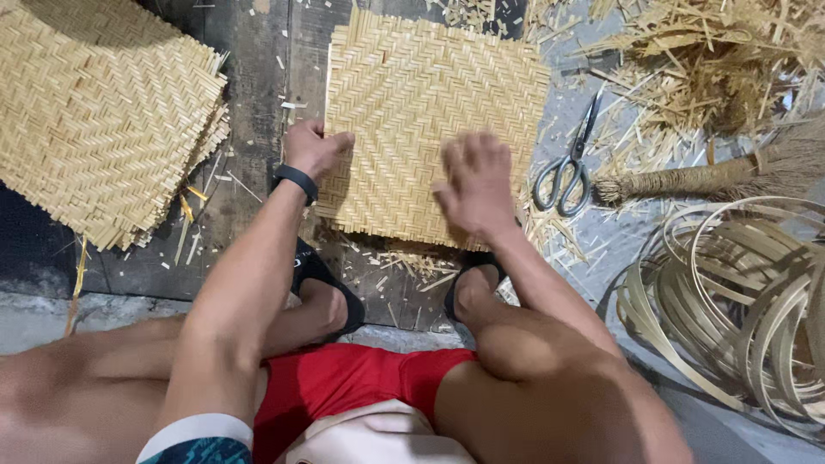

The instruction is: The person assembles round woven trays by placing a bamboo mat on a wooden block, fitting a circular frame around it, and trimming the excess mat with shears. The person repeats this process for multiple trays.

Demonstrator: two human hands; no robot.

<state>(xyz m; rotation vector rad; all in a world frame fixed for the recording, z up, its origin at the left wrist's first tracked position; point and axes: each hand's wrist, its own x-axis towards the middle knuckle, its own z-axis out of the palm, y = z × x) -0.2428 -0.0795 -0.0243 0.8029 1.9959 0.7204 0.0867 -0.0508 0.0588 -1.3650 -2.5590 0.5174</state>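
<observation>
The woven bamboo mat (430,120) lay flat on the dark plank floor (258,77), directly ahead of the squatting person and under both hands. It was near square, its herringbone weave running away from the body, its near edge fringed with untrimmed strip ends just beyond the sandalled feet.

The left hand (314,148) sat at the mat's left edge, fingers curled over and onto the border, thumb side toward the floor; it was closed loosely against the edge, though whether it actually pinched the weave could not be told. A dark wristband (296,182) sat behind it. The right hand (474,182) rested palm down on the mat's near right quarter, fingers spread and slightly blurred, pressing on the surface and gripping nothing.

Governing relation: the mat extended forward and to the right of the left hand, and forward and to the left of the right hand, so that the two hands bracketed its near half. The right hand lay nearer the mat's centre; the left held the margin.

Right of the right hand, just off the mat's edge, lay scissors (567,163), handles toward the person. Beyond these were a broom (713,176), loose bamboo trimmings (705,60) and coiled bamboo hoops (739,301). Well left of the left hand lay a stack of finished mats (94,112).
</observation>
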